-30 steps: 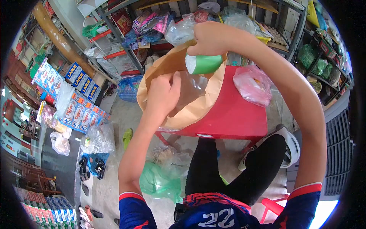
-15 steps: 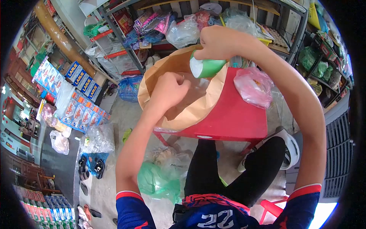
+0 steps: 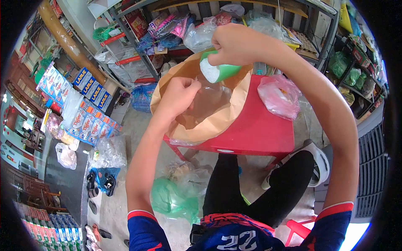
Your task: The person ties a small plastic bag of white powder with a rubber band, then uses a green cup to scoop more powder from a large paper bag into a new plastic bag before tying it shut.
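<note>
A brown paper bag (image 3: pixel 215 127) with a wide-open mouth stands on a red plastic table (image 3: pixel 268 134). Over its opening, my right hand (image 3: pixel 232 44) grips a green cup-like scoop (image 3: pixel 229 73) tipped toward the left; white, grainy-looking stuff shows at its mouth. My left hand (image 3: pixel 181 95) is inside the bag's mouth, fingers pinched on the edge of a thin transparent plastic bag (image 3: pixel 214 91). That plastic bag hangs just below the scoop. What lies deeper in the paper bag is hidden.
A pink plastic bag (image 3: pixel 278 96) lies on the table's right side. Behind stands a metal shelf (image 3: pixel 138 46) with bagged goods. Beer cartons (image 3: pixel 90 123) are stacked at left, and a green plastic bag (image 3: pixel 173 201) lies on the floor near my legs.
My right hand has moved left with the scoop, bringing it over the transparent bag. My left hand has shifted slightly left, and more of the plastic bag shows.
</note>
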Motion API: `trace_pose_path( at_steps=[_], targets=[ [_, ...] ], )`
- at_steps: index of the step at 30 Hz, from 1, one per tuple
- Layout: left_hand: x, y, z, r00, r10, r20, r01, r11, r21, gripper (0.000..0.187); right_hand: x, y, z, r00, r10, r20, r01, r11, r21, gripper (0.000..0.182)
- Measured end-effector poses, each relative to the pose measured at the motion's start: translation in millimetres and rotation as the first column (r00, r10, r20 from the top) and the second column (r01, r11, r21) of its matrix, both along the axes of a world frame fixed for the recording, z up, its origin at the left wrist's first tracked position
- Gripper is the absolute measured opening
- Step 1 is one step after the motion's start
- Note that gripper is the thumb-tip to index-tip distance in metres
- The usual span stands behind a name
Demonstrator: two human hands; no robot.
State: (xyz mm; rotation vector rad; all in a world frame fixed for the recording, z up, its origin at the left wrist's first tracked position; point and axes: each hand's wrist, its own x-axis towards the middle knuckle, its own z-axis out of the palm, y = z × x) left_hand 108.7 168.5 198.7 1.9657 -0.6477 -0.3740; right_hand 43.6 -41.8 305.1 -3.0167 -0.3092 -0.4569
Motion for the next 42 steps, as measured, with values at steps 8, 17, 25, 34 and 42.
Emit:
trace_pose_path(
  at_steps=[8,17,25,34,42],
  targets=[
    [4.2,-0.8,-3.6,0.996,-0.026,-0.086,0.02,0.998,-0.067,0.03,0.5,0.0,-5.4,0.996,0.038,0.076,-0.032,0.996,-0.079,0.048],
    [4.4,-0.6,-3.6,0.989,-0.045,-0.141,0.031,0.994,-0.105,0.03,-4.1,0.4,-8.4,0.992,0.069,0.109,-0.059,0.994,-0.092,0.05],
    [9.3,1.0,-7.0,0.979,-0.062,-0.195,0.036,0.99,-0.133,0.031,-8.5,2.4,-11.7,0.986,0.088,0.139,-0.075,0.993,-0.095,0.043],
    [8.9,1.8,-5.8,0.975,-0.043,-0.22,0.013,0.991,-0.133,0.029,-9.9,3.3,-12.1,0.987,0.099,0.13,-0.087,0.992,-0.091,0.043],
    [12.0,2.5,-9.2,0.97,-0.057,-0.236,0.019,0.987,-0.159,0.029,-7.7,-0.7,-18.1,0.973,0.131,0.191,-0.113,0.988,-0.101,0.041]
  ],
)
